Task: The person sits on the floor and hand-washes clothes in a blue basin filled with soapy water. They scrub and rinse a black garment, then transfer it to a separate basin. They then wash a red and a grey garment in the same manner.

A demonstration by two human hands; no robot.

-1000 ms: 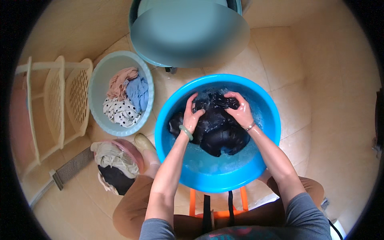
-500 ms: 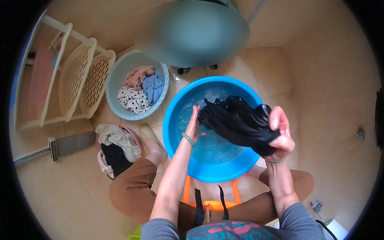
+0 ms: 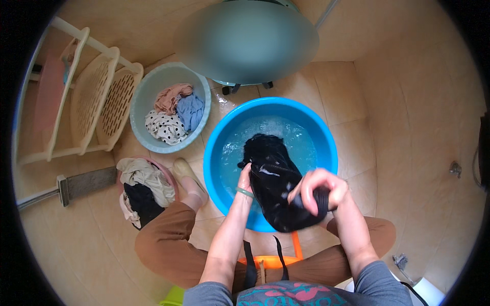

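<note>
A wet black garment [image 3: 275, 178] hangs over the near part of a round blue basin [image 3: 334, 148] of water; its far end reaches down to the water. My right hand [image 3: 322, 191] is closed round the near right end of the cloth, a little smeared by motion. Against the garment's left edge is my left hand [image 3: 245, 179], below a green bangle [image 3: 245, 192]. The cloth covers most of its fingers, so I cannot see whether they grip.
Beyond the basin on the left stands a pale blue tub [image 3: 137, 125] of clothes. Nearer is a pink basin [image 3: 171, 178] of laundry, beside a long-handled brush [image 3: 92, 182]. A cream rack [image 3: 94, 102] is at far left, an orange stool [image 3: 273, 261] beneath me.
My right hand has drawn its end of the black garment nearer and to the left. My left hand, open and apart from most of the cloth before, is now against its edge.
</note>
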